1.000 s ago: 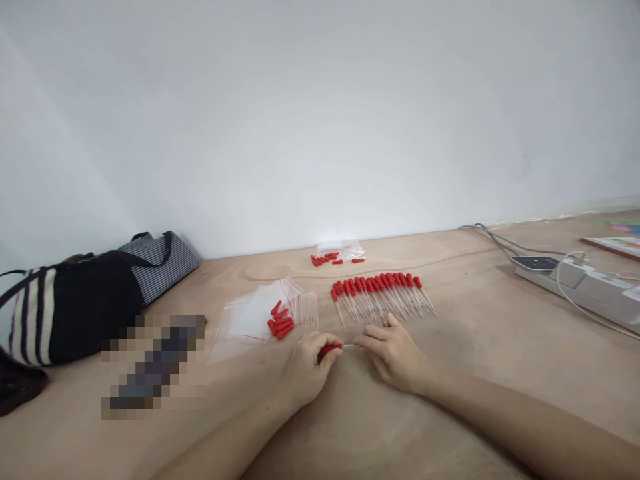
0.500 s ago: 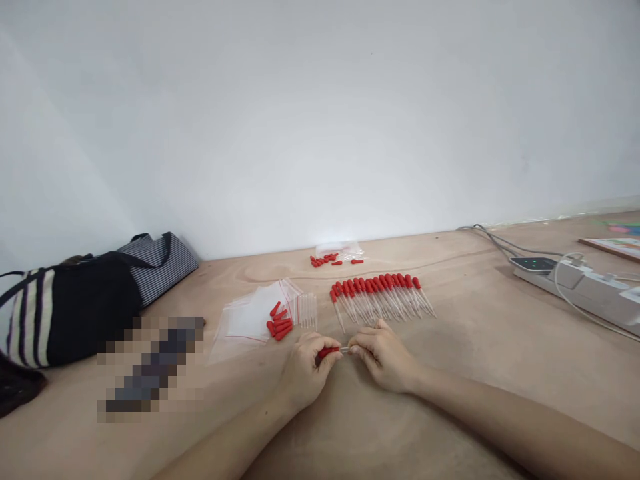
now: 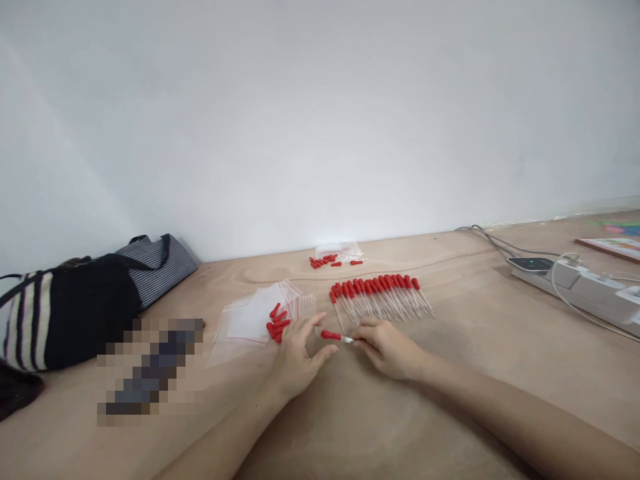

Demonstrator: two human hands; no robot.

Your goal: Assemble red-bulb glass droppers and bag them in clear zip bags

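My right hand (image 3: 387, 348) pinches the clear tube of a dropper (image 3: 332, 335), whose red rubber bulb points left. Close to that bulb, my left hand (image 3: 303, 353) is open, thumb and fingers apart, holding nothing. Loose red bulbs (image 3: 277, 323) lie just beyond the left fingers on clear zip bags (image 3: 250, 313), partly covered by the hand. Several clear tubes (image 3: 309, 305) rest beside the bags. Beyond my right hand, a row of droppers (image 3: 375, 293) with red bulbs lies side by side, tips toward me.
Near the wall are more red bulbs (image 3: 324, 261) and a clear bag (image 3: 338, 250) of tubes. A striped fabric bag (image 3: 160, 263) and a blurred-out dark object (image 3: 155, 367) sit at left. On the right stand a white power strip (image 3: 590, 290) with cables and a flat board (image 3: 610, 247).
My left hand has let go of the red bulb and moved slightly left, its fingers spreading. My right hand still holds the dropper, now a little higher.
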